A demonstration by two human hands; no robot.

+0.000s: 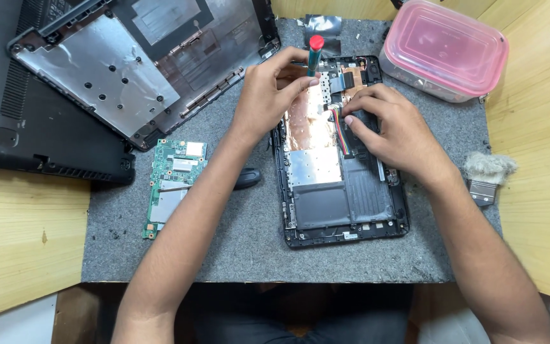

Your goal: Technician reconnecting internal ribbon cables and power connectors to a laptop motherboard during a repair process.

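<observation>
An opened laptop base (342, 210) lies on a grey mat, with copper foil, silver shielding and a bundle of coloured wires (340, 130) showing inside. My left hand (268, 95) grips a screwdriver (314, 56) with a red cap and teal shaft, held upright over the upper part of the base. My right hand (393, 127) rests on the base, its fingertips pressing at the coloured wires and the connector beside them. The screwdriver's tip is hidden behind my fingers.
A green circuit board (172, 188) lies left of my left forearm. Two dark laptop covers (135, 70) are stacked at the upper left. A pink-lidded plastic box (444, 48) stands at the upper right, and a small brush (486, 175) lies at the mat's right edge.
</observation>
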